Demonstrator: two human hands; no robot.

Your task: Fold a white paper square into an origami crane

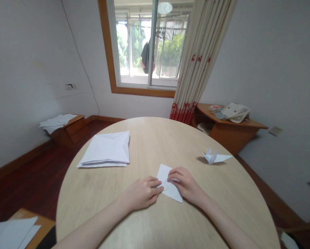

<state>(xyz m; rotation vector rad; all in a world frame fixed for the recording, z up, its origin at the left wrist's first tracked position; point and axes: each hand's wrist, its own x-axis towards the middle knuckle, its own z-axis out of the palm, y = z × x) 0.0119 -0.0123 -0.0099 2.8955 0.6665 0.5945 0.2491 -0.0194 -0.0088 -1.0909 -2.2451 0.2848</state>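
A small folded sheet of white paper (173, 192) lies on the round table in front of me, with crease lines and a pointed corner toward me. My left hand (146, 193) rests at its left edge, fingers stretched out and lying on the paper. From the right, my right hand (184, 182) has its fingers bent and closed on the paper's upper right part; the fingertips partly hide the fold there. To the right of my right hand stands a folded white paper crane (212, 157), touched by neither hand.
The round wooden table (155, 138) carries a stack of white paper (107, 148) at its left. More sheets lie on a low cabinet (75, 129) and on a wooden surface (44, 226) at lower left. A corner desk (229, 133) with a cloth bag (236, 112) stands behind right.
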